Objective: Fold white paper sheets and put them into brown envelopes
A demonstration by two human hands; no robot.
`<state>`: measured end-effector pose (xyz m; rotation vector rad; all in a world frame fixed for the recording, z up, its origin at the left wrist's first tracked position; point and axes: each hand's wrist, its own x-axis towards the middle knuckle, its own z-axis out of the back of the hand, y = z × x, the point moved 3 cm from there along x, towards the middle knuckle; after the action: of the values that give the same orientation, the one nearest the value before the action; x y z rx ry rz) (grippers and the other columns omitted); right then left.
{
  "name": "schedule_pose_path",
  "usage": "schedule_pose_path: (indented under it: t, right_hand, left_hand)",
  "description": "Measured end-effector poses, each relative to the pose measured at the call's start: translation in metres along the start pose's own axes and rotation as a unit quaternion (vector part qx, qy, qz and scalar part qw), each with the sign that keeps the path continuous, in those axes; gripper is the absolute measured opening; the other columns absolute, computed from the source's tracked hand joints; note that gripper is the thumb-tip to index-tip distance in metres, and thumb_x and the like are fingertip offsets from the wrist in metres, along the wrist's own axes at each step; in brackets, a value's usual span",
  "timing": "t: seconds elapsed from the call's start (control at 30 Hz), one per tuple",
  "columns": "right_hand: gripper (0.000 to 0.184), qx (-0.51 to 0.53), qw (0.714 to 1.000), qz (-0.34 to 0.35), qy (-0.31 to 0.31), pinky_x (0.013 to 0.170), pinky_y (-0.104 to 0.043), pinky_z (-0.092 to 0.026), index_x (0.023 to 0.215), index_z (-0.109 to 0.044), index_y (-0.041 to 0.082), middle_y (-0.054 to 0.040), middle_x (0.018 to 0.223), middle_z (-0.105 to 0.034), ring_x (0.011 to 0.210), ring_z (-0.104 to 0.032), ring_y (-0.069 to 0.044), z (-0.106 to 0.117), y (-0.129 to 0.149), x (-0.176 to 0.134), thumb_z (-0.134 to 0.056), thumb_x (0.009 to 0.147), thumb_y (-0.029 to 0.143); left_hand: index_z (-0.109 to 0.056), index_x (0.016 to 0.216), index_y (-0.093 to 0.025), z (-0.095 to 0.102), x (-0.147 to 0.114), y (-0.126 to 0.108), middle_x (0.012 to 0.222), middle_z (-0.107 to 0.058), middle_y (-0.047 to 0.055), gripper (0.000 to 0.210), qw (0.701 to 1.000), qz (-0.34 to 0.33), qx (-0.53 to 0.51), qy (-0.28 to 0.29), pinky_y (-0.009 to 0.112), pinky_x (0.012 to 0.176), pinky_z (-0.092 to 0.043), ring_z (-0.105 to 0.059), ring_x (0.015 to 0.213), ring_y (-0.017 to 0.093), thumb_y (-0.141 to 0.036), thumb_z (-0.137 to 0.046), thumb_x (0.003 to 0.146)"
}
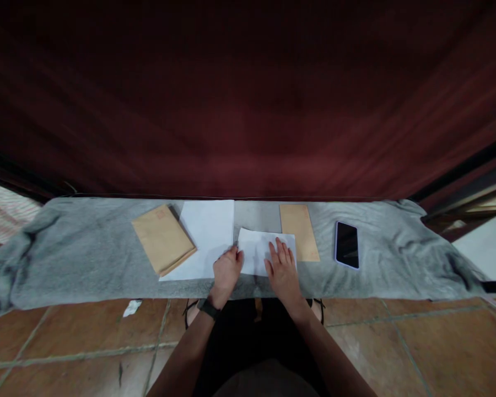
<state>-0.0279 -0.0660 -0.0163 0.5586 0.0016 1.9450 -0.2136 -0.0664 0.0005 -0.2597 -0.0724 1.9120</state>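
Observation:
A small white sheet of paper (254, 245), seemingly folded, lies in front of me. At its left edge my left hand (226, 267) is closed, with thumb and fingers pinching the paper's border; a dark watch band circles that wrist. My right hand (281, 269) rests flat on the right half of the paper, its fingers spread. A stack of larger white sheets (206, 231) lies to the left, partly beneath my left hand. Just right of the paper is a single brown envelope (301, 229), its left side partly covered by the paper.
A pile of brown envelopes (161, 234) overlaps the white stack on the left. A phone (347, 245) in a lilac case lies on the right. Grey cloth (86, 248) covers the narrow table, with a dark red curtain (248, 121) behind. Crumpled tissue (132, 307) is on the tiled floor.

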Motion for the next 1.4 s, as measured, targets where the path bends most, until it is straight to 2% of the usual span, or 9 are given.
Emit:
schedule_pose_path:
  t: [0.17,0.27,0.37,0.43,0.5,0.63,1.0,1.2,1.4]
  right_hand:
    - [0.053,-0.017,0.999,-0.001,0.029,0.118,-0.053,-0.029,0.154,-0.038,0.015,-0.0165,0.161,-0.035,0.147,-0.034,-0.031,-0.019,0.012,-0.011,-0.043,0.104,0.033]
    - [0.054,-0.019,0.999,-0.001,0.033,0.119,-0.053,-0.028,0.154,-0.038,0.016,-0.016,0.161,-0.034,0.147,-0.035,-0.03,-0.023,0.009,-0.014,-0.043,0.103,0.033]
    - [0.055,-0.021,0.999,0.011,0.041,0.119,-0.054,-0.027,0.155,-0.037,0.015,-0.0165,0.161,-0.033,0.148,-0.034,-0.031,-0.024,0.008,-0.015,-0.043,0.102,0.029]
    - [0.057,-0.023,0.998,0.027,0.051,0.119,-0.054,-0.027,0.155,-0.036,0.014,-0.0164,0.161,-0.034,0.148,-0.032,-0.032,-0.023,0.009,-0.016,-0.043,0.1,0.023]
    - [0.061,-0.028,0.997,0.039,0.063,0.12,-0.054,-0.027,0.157,-0.032,0.014,-0.0155,0.161,-0.034,0.149,-0.031,-0.031,-0.022,0.009,-0.016,-0.043,0.097,0.019]
    - [0.06,-0.044,0.997,0.021,0.059,0.12,-0.054,-0.025,0.157,-0.03,0.012,-0.0169,0.161,-0.032,0.149,-0.031,-0.03,-0.019,0.005,-0.017,-0.038,0.098,0.018]
    - [0.057,-0.075,0.994,-0.075,0.005,0.117,-0.059,-0.024,0.156,-0.033,0.009,-0.0205,0.155,-0.043,0.144,-0.038,-0.034,-0.009,-0.037,-0.038,-0.028,0.105,0.036]
    - [0.056,-0.028,0.998,-0.045,0.042,0.12,-0.053,-0.025,0.155,-0.035,0.009,-0.017,0.161,-0.034,0.149,-0.03,-0.031,-0.022,-0.011,0.001,-0.031,0.105,0.035]
    - [0.054,-0.015,0.998,-0.015,0.06,0.121,-0.049,-0.022,0.154,-0.037,0.009,-0.0161,0.16,-0.037,0.15,-0.029,-0.027,-0.042,0.001,0.025,-0.031,0.105,0.033]
  left_hand:
    - [-0.065,0.111,-0.018,0.004,-0.003,-0.002,0.088,-0.074,0.009,0.029,1.0,0.008,0.005,-0.003,0.032,0.073,-0.051,-0.072,0.084,0.024,-0.034,-0.042,0.102]
    - [-0.063,0.113,-0.014,0.005,-0.01,-0.013,0.098,-0.072,0.013,0.026,0.997,-0.02,0.009,-0.077,0.037,0.084,-0.053,-0.07,0.095,0.026,-0.025,-0.043,0.101]
    - [-0.057,0.129,-0.012,-0.004,-0.02,-0.04,0.127,-0.065,0.017,0.035,0.979,-0.14,-0.022,-0.146,0.044,0.101,-0.048,-0.06,0.122,0.029,-0.028,-0.042,0.102]
    - [-0.047,0.143,-0.016,-0.018,-0.025,-0.061,0.149,-0.051,0.014,0.045,0.956,-0.253,-0.057,-0.134,0.046,0.114,-0.04,-0.046,0.14,0.027,-0.035,-0.042,0.102]
    - [-0.041,0.149,-0.016,-0.032,-0.025,-0.071,0.156,-0.044,0.012,0.051,0.952,-0.279,-0.074,-0.1,0.047,0.12,-0.033,-0.036,0.148,0.025,-0.04,-0.038,0.103]
    - [-0.032,0.155,-0.013,-0.047,-0.015,-0.064,0.161,-0.036,0.014,0.06,0.962,-0.252,-0.069,-0.077,0.048,0.124,-0.026,-0.027,0.152,0.024,-0.044,-0.032,0.104]
    - [-0.031,0.156,-0.009,-0.042,-0.01,-0.039,0.163,-0.03,0.014,0.061,0.974,-0.195,-0.015,-0.11,0.046,0.126,-0.02,-0.02,0.154,0.024,-0.041,-0.031,0.104]
    - [-0.031,0.156,-0.013,-0.045,-0.009,-0.04,0.163,-0.029,0.014,0.059,0.975,-0.197,-0.001,-0.106,0.049,0.125,-0.022,-0.022,0.153,0.026,-0.038,-0.034,0.104]
    - [-0.033,0.156,-0.012,-0.045,-0.008,-0.038,0.165,-0.025,0.012,0.055,0.975,-0.198,-0.006,-0.101,0.047,0.125,-0.02,-0.02,0.154,0.025,-0.027,-0.032,0.102]
